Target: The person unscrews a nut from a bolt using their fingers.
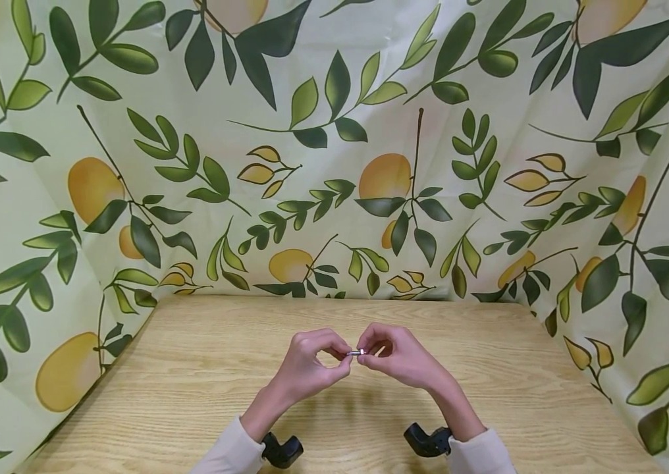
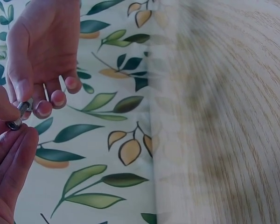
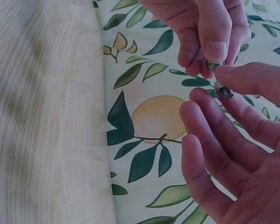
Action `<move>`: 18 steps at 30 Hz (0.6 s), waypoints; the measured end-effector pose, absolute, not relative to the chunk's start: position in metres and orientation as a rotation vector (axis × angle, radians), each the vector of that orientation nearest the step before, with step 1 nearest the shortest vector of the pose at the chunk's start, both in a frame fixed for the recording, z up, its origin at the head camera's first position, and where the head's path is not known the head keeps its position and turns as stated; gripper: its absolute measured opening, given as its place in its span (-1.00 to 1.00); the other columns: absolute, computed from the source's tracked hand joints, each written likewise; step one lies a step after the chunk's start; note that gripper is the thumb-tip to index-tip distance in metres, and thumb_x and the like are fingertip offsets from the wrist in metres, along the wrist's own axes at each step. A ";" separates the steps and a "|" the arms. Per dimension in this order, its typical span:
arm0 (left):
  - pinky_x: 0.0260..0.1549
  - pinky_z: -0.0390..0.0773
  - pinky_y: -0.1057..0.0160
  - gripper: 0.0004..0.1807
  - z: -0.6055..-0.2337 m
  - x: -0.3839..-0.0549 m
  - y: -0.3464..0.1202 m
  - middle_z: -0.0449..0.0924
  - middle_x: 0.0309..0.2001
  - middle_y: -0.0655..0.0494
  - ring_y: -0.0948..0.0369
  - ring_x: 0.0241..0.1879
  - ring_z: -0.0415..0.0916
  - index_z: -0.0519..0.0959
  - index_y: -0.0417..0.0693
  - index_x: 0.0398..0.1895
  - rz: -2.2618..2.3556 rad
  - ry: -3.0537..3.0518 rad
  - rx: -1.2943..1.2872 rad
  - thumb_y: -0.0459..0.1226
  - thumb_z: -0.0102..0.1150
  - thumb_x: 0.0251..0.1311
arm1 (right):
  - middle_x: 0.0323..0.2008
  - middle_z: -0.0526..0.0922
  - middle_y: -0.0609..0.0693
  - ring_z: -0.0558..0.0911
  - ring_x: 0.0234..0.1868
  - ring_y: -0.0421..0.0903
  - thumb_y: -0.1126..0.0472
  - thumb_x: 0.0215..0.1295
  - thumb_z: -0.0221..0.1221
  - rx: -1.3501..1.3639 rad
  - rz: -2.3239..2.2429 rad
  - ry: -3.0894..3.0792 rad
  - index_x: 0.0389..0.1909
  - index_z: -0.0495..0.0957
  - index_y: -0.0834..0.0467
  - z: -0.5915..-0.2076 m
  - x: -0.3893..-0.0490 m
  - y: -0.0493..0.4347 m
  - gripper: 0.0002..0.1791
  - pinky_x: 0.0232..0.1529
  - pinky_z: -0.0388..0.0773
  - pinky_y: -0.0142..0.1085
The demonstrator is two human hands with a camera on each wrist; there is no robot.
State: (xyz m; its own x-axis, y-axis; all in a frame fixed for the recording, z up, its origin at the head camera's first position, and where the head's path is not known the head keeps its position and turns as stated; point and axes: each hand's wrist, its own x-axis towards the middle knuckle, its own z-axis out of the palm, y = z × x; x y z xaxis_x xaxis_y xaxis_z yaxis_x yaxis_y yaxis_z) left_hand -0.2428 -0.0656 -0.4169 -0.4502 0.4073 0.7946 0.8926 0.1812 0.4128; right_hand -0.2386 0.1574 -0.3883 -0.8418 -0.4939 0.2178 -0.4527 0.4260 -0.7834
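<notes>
**Pinching a small metal fastener [image 1: 356, 353] from both ends**

Holding the fastener up off the counter [image 1: 210, 368], above its wood-grain top. At the fastener's left end, pinching with the left grip [image 1: 313, 365], closed down to thumb and fingertip on the metal. At the fastener's right end, pinching with the right grip [image 1: 403, 356], likewise narrowed until thumb and fingertip meet the metal. In the right wrist view, pressing the right thumb over part of the fastener, with the other fingers of that grip spread loosely beside and below it.

Lying nearly level in the head view, with a slim silver shank toward the left grip and a wider, bright part toward the right grip. Too small, and too much covered by fingers, to tell whether one piece or two joined.

Nearer the body than the fastener, wearing a pale left sleeve [image 1: 229, 451] and a pale right sleeve [image 1: 481, 453]. Also on the near side of the fastener, wearing a black left wrist device [image 1: 283, 451] and a black right wrist device [image 1: 427, 440].

Beyond the fastener, facing a pale cloth [image 1: 317, 168] printed with green leaves and orange fruit, with more of the same to the fastener's left and right.
</notes>
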 end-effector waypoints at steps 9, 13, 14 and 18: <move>-0.34 0.72 0.51 -0.92 -0.418 -0.243 -0.067 0.76 -0.42 0.11 0.34 -0.43 0.71 0.70 -0.13 -0.42 -1.231 -1.941 -1.194 -0.46 0.33 0.12 | -0.28 0.74 -0.01 0.68 -0.27 -0.12 0.11 0.40 0.27 -0.842 -1.369 2.613 -0.13 0.70 0.14 -0.387 -0.239 0.159 -0.81 -0.29 0.65 -0.35; -0.34 0.72 0.52 -0.92 -0.418 -0.244 -0.067 0.75 -0.42 0.12 0.34 -0.43 0.71 0.71 -0.12 -0.41 -1.237 -1.941 -1.191 -0.36 0.30 0.23 | -0.28 0.72 -0.01 0.67 -0.26 -0.13 0.15 0.39 0.28 -0.851 -1.377 2.601 -0.20 0.68 0.09 -0.389 -0.240 0.159 -0.90 -0.31 0.65 -0.36; -0.34 0.72 0.51 -0.90 -0.418 -0.244 -0.068 0.76 -0.42 0.12 0.34 -0.43 0.71 0.71 -0.13 -0.41 -1.243 -1.941 -1.191 -0.33 0.30 0.25 | -0.28 0.71 -0.02 0.67 -0.26 -0.15 0.16 0.38 0.29 -0.854 -1.385 2.600 -0.21 0.67 0.09 -0.389 -0.240 0.159 -0.92 -0.31 0.65 -0.36; -0.34 0.72 0.51 -0.85 -0.417 -0.243 -0.067 0.76 -0.42 0.12 0.33 -0.44 0.71 0.71 -0.15 -0.41 -1.243 -1.937 -1.193 -0.28 0.28 0.28 | -0.28 0.69 -0.04 0.65 -0.26 -0.19 0.19 0.33 0.34 -0.875 -1.403 2.613 -0.18 0.64 0.09 -0.390 -0.240 0.159 -0.88 -0.32 0.66 -0.36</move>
State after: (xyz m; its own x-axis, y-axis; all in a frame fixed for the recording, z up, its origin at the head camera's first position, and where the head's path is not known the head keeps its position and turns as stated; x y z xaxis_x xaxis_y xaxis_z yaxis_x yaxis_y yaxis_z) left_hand -0.2432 -0.0673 -0.4169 -0.4605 0.3866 0.7990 0.8874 0.1814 0.4237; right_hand -0.2398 0.1592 -0.3899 -0.8388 -0.5003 0.2148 -0.4554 0.4285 -0.7804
